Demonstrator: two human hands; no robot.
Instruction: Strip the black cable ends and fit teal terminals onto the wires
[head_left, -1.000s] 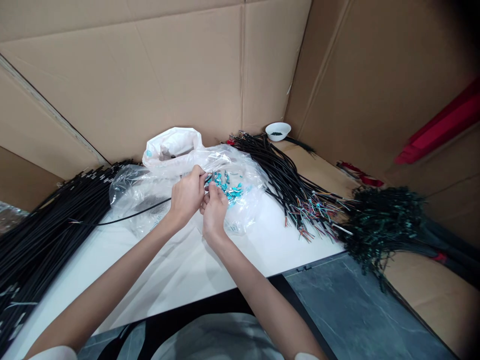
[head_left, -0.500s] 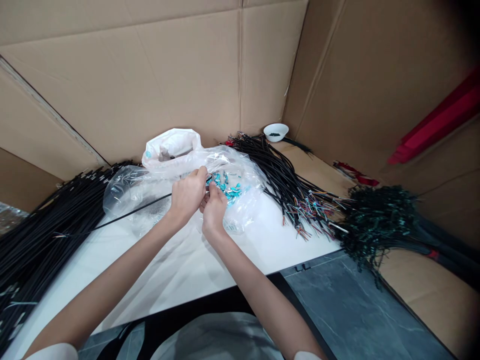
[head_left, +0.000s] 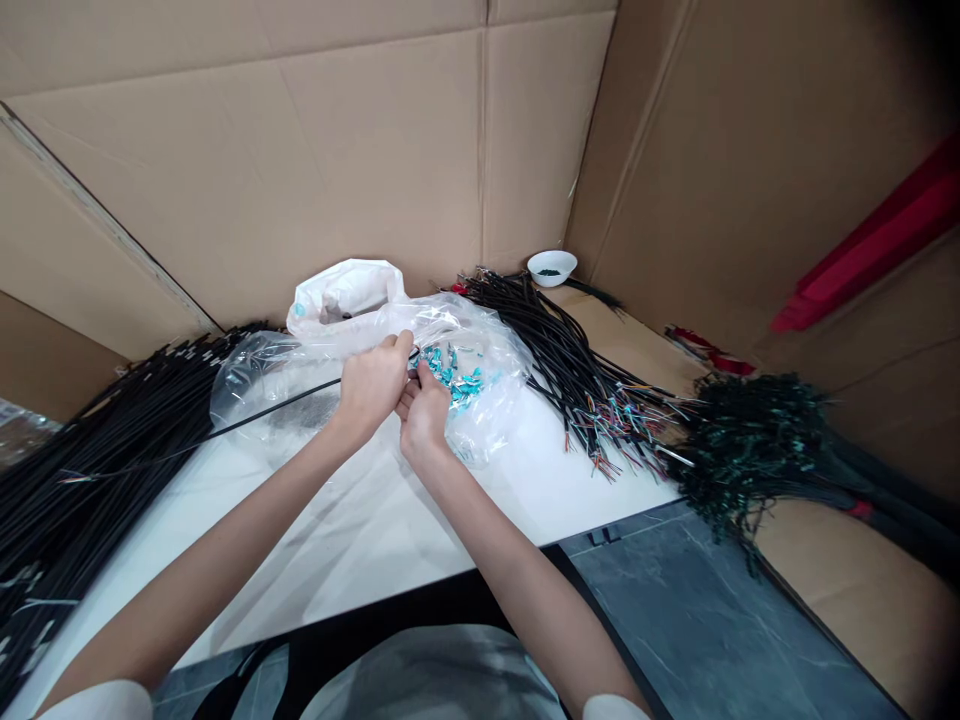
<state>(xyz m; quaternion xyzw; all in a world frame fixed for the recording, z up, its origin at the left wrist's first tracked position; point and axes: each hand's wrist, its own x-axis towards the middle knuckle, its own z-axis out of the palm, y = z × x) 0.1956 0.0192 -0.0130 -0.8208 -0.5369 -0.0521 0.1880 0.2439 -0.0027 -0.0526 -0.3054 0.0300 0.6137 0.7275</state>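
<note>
The white table (head_left: 540, 505) spread across the lower middle of the frame, its front edge close to the person's body. Near the centre, the left hand (head_left: 373, 388) was closed in a fist around a black cable (head_left: 270, 408), which ran toward the left of the frame. The right hand (head_left: 426, 405) was just beside it with curled fingers; its fingertips were partly hidden, so how far they had closed, and on what, could not be told. A loose left-hand grip might have let the cable twist or slide. Its splayed wire tip (head_left: 79, 478) lay across the left-hand cable pile (head_left: 112, 440), where a sharp tug could have snagged the thin strands.

Beyond the hands, teal pieces (head_left: 466, 386) lay scattered on or within the crumpled clear plastic bag (head_left: 262, 367); a forearm catching that slack film could have spilled them. Right of centre, a second black bundle (head_left: 551, 335) ended in bare coloured wires, which a careless elbow might have bent. Farthest off, in the upper right of centre, a white bowl (head_left: 551, 281) stood near the cardboard wall (head_left: 375, 170), seemingly safe from knocks.
</note>
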